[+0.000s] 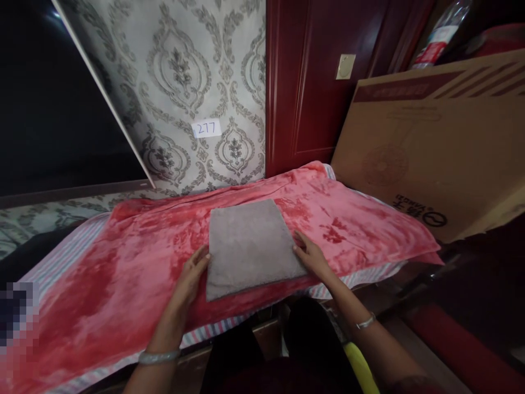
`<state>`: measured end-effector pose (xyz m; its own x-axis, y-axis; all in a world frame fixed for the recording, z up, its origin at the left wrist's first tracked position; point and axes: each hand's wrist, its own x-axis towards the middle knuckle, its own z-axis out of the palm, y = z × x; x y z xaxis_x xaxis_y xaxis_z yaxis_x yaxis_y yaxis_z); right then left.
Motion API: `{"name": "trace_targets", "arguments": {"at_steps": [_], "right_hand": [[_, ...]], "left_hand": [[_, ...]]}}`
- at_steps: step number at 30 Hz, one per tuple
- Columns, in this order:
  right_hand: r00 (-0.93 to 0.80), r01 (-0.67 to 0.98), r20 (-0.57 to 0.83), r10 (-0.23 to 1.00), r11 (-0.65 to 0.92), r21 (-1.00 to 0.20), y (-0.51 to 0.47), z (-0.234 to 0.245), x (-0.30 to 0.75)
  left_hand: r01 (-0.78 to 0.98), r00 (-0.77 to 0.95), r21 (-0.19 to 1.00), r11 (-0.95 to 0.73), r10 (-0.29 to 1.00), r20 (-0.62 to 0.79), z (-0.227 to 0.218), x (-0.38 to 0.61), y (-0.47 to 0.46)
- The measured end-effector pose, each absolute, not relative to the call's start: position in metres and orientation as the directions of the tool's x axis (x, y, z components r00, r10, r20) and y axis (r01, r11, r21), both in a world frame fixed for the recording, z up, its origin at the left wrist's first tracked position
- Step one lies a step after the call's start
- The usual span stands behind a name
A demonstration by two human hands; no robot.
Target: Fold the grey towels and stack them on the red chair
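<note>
A grey folded cloth (252,246), roughly square and with a soft nap, lies flat on a red and pink patterned blanket (151,262). At the cloth's left edge is my left hand (192,273), its thumb side against the edge and its fingers loosely extended. My right hand (310,254) rests at the opposite edge, thumb touching the cloth and fingers apart from it. Neither hand lifts the cloth. The undersides of my fingers are hidden.
A striped sheet (213,329) shows beneath the blanket along the front. On the right leans a large cardboard box (435,142), with a plastic bottle (441,41) above it. A dark screen (65,104) stands at left. The wall carries a paper label (206,128).
</note>
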<state>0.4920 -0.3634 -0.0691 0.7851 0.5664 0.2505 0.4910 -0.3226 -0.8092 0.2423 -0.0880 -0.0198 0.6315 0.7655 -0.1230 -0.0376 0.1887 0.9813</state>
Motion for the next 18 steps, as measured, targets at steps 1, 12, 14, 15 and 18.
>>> {"name": "trace_targets", "arguments": {"at_steps": [1,12,14,15,18], "right_hand": [[0.798,0.456,0.22,0.562,-0.322,-0.83,-0.36,-0.065,0.496],[0.87,0.188,0.01,0.494,-0.312,-0.931,-0.322,-0.043,0.531],[0.864,0.139,-0.022,0.503,-0.28,-0.95,-0.319,-0.043,0.533],[0.857,0.108,-0.043,0.513,-0.261,-0.959,-0.318,-0.042,0.534],[0.824,0.025,-0.094,0.558,-0.203,-0.979,-0.316,-0.039,0.535]], "left_hand": [[-0.055,0.635,0.961,0.272,0.752,-0.177,-0.016,0.244,-0.085],[0.047,0.795,0.808,0.587,0.468,-0.386,0.002,0.284,-0.055],[0.054,0.782,0.796,0.602,0.47,-0.408,0.002,0.293,-0.052],[0.056,0.779,0.79,0.61,0.468,-0.417,0.003,0.298,-0.051],[0.06,0.771,0.774,0.631,0.463,-0.437,0.006,0.307,-0.048]]}}
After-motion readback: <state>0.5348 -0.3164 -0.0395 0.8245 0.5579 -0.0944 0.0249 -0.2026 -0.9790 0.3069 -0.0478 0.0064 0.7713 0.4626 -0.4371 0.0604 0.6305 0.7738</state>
